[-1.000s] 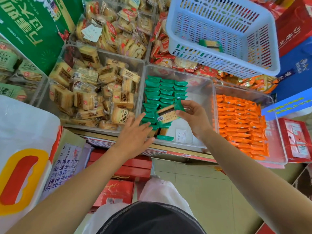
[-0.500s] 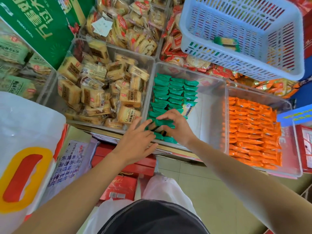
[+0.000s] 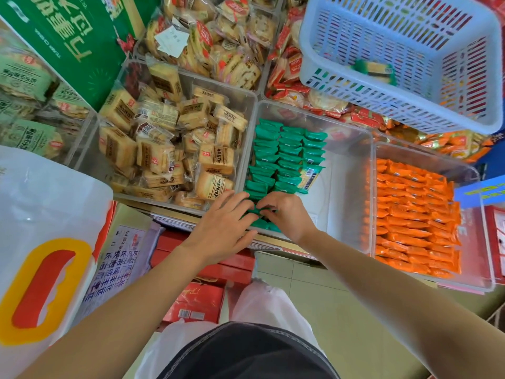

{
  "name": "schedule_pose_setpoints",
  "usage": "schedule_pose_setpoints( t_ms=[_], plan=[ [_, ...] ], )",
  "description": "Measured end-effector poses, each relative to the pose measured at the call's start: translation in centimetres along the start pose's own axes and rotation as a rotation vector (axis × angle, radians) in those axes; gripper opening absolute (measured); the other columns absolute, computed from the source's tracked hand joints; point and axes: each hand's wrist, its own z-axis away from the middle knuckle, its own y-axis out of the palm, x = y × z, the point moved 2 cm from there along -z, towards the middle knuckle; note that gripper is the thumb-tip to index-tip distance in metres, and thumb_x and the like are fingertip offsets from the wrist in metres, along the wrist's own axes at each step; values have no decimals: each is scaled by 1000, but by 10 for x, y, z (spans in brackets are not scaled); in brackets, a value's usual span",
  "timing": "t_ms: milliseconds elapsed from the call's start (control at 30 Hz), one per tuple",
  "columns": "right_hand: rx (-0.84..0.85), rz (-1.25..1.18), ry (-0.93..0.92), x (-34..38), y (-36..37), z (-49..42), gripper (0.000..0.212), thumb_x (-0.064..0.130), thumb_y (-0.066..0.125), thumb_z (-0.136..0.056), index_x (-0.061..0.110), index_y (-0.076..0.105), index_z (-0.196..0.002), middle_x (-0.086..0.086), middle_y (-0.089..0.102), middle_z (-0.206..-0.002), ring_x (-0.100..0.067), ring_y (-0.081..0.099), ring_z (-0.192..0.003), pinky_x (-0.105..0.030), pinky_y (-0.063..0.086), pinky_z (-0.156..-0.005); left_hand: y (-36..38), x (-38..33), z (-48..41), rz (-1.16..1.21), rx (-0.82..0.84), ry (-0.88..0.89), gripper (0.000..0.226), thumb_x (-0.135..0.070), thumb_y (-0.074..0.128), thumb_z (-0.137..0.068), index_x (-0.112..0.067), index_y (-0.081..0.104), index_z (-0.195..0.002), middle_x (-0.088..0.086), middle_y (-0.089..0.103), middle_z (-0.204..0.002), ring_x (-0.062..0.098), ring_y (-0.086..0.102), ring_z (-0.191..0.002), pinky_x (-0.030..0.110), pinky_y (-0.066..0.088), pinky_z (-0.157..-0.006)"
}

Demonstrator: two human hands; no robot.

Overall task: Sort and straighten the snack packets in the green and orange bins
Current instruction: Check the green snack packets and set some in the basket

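Pinching one green packet (image 3: 257, 212) with our right hand (image 3: 287, 218) at six o'clock in the clear bin (image 3: 351, 165), our left hand (image 3: 221, 227) touching it with straight fingers, three green columns (image 3: 289, 149) beyond, long axes nine-to-three

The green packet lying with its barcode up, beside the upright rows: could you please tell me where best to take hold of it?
I would pinch the barcode-up packet by its right long edge, coming from above on the right, where the clear bin floor is bare. Its left edge sits against the standing green packets, leaving little room there.
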Motion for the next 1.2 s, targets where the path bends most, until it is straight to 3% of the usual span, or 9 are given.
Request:
schedule_pose_setpoints(
  t_ms=[100, 233, 367, 533, 600, 700, 867, 1000, 1200],
  plan=[
    [-47, -2, -36, 0, -4, -3, 11, 2, 73, -81, 7, 74, -91, -5, 68, -87, -18, 63, -79, -28, 53, -74, 2, 2, -1, -11, 31, -28, 52, -45, 34, -100, -12, 65, -123, 4, 63, -128, 29, 41, -136, 46, 19, -117],
    [-156, 61, 27, -11, -11, -9, 10, 10, 72, -85, 7, 74, -94, -6, 61, -87, -20, 57, -82, -29, 49, -68, 7, 5, -1, -22, 75, -30, 56, -47, 30, -101, -10, 70, -116, 2, 68, -119, 30, 40, -139, 49, 18, -118],
    [-131, 177, 83, -17, -7, -15, 19, 15, 80, -77, 9, 74, -94, -7, 59, -88, -24, 58, -85, -35, 50, -64, 6, 5, -2, -48, 60, -22, 57, -46, 28, -102, -10, 71, -111, 1, 69, -116, 29, 41, -138, 47, 16, -119],
    [-79, 222, 7, -16, -4, -20, 14, 14, 80, -75, 13, 73, -88, -5, 60, -86, -24, 60, -75, -38, 52, -56, 5, 6, -2, -53, 45, -6, 54, -45, 30, -102, -11, 70, -113, 1, 69, -117, 28, 40, -139, 47, 17, -118],
    [-68, 192, 75, -16, -4, -20, 11, 16, 79, -78, 14, 74, -87, -4, 60, -87, -20, 58, -73, -38, 52, -58, 5, 6, -2, -46, 44, 1, 53, -45, 31, -102, -11, 70, -113, 1, 69, -118, 28, 40, -139, 47, 18, -118],
    [-25, 59, 223, -20, -5, -24, 3, 17, 76, -81, 16, 74, -84, 0, 59, -88, -12, 52, -73, -32, 49, -67, 6, 7, -1, -45, 42, 5, 52, -45, 32, -102, -12, 71, -113, 0, 69, -119, 27, 40, -139, 46, 17, -118],
    [-58, -263, 259, -14, -28, -25, 5, 14, 67, -90, 15, 66, -86, 4, 59, -89, -3, 56, -82, -14, 43, -73, 6, 8, -1, -59, 56, 18, 54, -45, 31, -101, -12, 71, -114, 1, 69, -119, 28, 41, -138, 47, 18, -116],
    [-137, -572, 373, -14, -52, -20, 14, 8, 55, -97, 17, 55, -87, -6, 63, -93, -16, 63, -94, -28, 55, -79, 7, 8, -3, -66, 64, 25, 55, -46, 31, -100, -13, 73, -112, 0, 70, -117, 29, 43, -138, 47, 18, -115],
    [-379, -980, 669, -20, -78, 2, 18, 3, 50, -98, 7, 52, -81, -12, 68, -95, -29, 69, -95, -28, 60, -74, -2, 5, -11, 94, 43, -46, 53, -44, 28, -101, -16, 73, -105, -3, 72, -107, 24, 46, -133, 43, 21, -114]
  ],
)
